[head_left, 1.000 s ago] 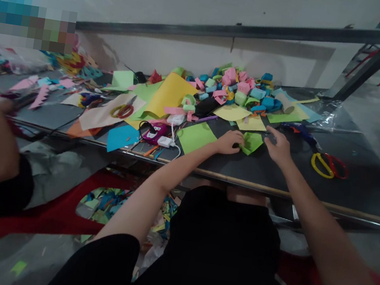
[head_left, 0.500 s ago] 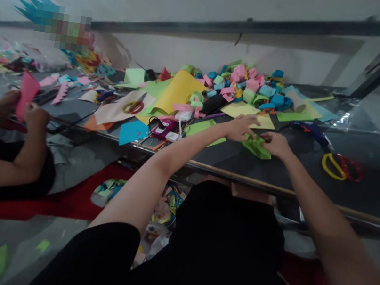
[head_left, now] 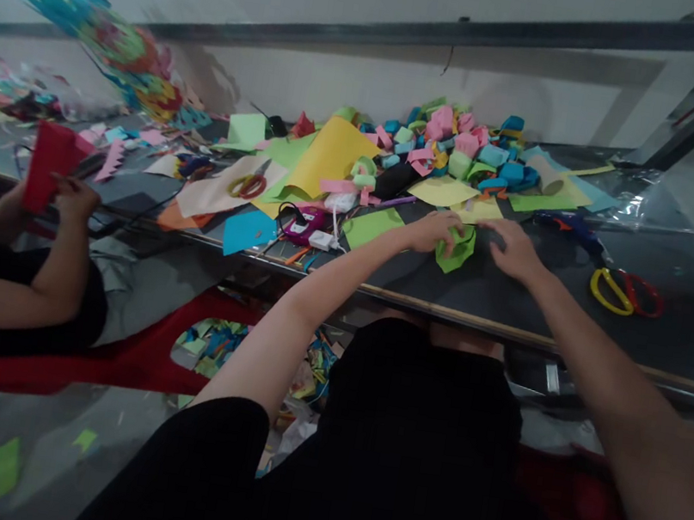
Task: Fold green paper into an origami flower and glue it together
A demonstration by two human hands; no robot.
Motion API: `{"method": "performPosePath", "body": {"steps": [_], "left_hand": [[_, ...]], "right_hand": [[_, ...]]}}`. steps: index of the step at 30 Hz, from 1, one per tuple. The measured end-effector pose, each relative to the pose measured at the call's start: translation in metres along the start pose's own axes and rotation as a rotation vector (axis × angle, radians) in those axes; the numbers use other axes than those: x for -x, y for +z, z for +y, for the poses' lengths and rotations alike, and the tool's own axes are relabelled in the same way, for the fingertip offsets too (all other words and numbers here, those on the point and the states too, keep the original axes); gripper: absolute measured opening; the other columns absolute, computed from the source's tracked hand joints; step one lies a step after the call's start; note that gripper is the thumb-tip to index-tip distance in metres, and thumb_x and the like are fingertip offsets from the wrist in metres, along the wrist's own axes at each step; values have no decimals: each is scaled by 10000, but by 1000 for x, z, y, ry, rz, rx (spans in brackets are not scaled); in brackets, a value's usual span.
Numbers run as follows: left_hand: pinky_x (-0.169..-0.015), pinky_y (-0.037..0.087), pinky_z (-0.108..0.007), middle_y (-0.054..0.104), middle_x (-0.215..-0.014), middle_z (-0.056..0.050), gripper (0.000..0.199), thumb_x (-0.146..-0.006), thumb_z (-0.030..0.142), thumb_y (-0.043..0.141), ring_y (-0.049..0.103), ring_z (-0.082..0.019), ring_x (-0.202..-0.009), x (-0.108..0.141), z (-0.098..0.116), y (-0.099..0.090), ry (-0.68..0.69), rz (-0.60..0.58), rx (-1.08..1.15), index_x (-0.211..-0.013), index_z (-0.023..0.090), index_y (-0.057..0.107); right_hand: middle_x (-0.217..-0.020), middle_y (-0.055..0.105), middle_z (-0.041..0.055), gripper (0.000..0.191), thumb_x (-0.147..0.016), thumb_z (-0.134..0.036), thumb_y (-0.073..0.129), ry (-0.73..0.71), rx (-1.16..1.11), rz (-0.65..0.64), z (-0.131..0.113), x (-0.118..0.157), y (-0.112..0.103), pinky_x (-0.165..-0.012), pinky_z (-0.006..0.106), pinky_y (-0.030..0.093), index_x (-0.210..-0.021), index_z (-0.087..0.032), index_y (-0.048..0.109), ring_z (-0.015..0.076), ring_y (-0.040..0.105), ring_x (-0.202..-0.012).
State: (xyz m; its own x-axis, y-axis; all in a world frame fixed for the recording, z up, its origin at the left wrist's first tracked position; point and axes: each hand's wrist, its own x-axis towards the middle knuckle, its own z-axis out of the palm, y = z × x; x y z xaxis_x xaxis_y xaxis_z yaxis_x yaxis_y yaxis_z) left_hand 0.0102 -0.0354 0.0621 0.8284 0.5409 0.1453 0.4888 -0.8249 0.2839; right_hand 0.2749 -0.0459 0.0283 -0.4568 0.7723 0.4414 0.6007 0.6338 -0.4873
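Observation:
A folded bright green paper piece is between my hands, over the dark table. My left hand touches its left side, with fingers curled over it in a pinch. My right hand is just right of the paper, its thumb and fingers apart and nothing between them. Pale yellow sheets lie behind my hands. Left of my left hand lies a flat green sheet.
Many folded paper pieces are heaped against the wall. Red-and-yellow-handled scissors lie at right, other scissors at left beside a purple object. Another person's hands hold red paper.
My right hand has come off the green paper and opened. The green paper is turned and more upright beside my left hand. The other person's red paper is now turned differently.

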Motion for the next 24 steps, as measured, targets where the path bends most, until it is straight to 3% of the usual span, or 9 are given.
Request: {"method": "performPosePath", "body": {"steps": [2, 3, 7, 9, 13, 16, 19, 22, 24], "left_hand": [[-1102, 467, -494, 753, -1202, -80, 406, -722, -55, 469, 607, -288, -1241, 8, -5, -4, 61, 53, 14, -723, 209, 777], [-1109, 467, -486, 753, -1188, -80, 421, -740, -57, 448, 609, -271, -1223, 15, -9, -6, 64, 136, 16, -756, 206, 777], [-1144, 449, -491, 736, -1249, -63, 396, -949, 61, 422, 582, -243, -1222, 44, -34, -2, -75, 318, 24, -950, 209, 790], [-1179, 439, -483, 715, -1313, -74, 384, -1021, 148, 407, 564, -246, -1257, 53, -45, 4, -149, 300, 32, -1121, 193, 775], [-1176, 455, -403, 681, -1429, -91, 522, -965, 68, 405, 604, -220, -1312, 48, -46, 12, -260, 191, -40, -1421, 181, 634], [-1115, 495, -352, 728, -1361, -97, 527, -948, 52, 392, 661, -208, -1267, 35, -36, 12, -267, 177, -48, -1383, 173, 664], [-1079, 518, -385, 767, -1265, -119, 479, -973, 117, 425, 700, -232, -1195, 19, -27, 12, -289, 241, -63, -1396, 155, 647], [-1132, 482, -433, 701, -1384, -164, 489, -988, 245, 517, 636, -279, -1302, -1, -21, 9, -313, 286, -155, -1457, 135, 599], [-1137, 476, -418, 671, -1429, -175, 499, -963, 288, 588, 608, -305, -1342, -16, -15, 4, -331, 181, -209, -1435, 129, 630]], "right_hand": [[-1287, 741, 117, 450, -818, -163, 538, -137, 84, -104, 0, 1, 5, -1124, 584, 470, -1190, -239, 778, 345, 633, -1263], [-1274, 745, 113, 444, -830, -144, 513, -161, 100, -126, -1, 2, 8, -1120, 575, 473, -1164, -244, 789, 334, 635, -1257], [-1334, 715, 122, 444, -899, -143, 468, -147, 116, -19, -3, 7, 15, -1136, 565, 462, -1201, -240, 779, 317, 614, -1289], [-1370, 699, 124, 449, -918, -150, 462, -147, 103, 6, -3, 8, 16, -1154, 574, 453, -1238, -239, 763, 316, 603, -1312], [-1414, 686, 100, 455, -956, -193, 443, -133, 60, -24, -8, 7, 18, -1181, 568, 447, -1310, -249, 723, 294, 585, -1366], [-1422, 685, 118, 442, -974, -238, 440, -15, 50, 55, -15, -1, 18, -1165, 542, 466, -1317, -220, 719, 297, 598, -1361], [-1335, 732, 142, 422, -988, -265, 459, 193, 103, 85, -27, -18, 12, -1087, 503, 526, -1297, -183, 734, 304, 663, -1259], [-1214, 776, 139, 384, -949, -279, 600, 370, 252, -112, -43, -43, 6, -1008, 468, 562, -1287, -176, 750, 322, 697, -1184], [-1190, 771, 164, 338, -886, -280, 717, 468, 380, -292, -54, -58, 5, -966, 463, 572, -1198, -171, 792, 358, 699, -1171]]}}
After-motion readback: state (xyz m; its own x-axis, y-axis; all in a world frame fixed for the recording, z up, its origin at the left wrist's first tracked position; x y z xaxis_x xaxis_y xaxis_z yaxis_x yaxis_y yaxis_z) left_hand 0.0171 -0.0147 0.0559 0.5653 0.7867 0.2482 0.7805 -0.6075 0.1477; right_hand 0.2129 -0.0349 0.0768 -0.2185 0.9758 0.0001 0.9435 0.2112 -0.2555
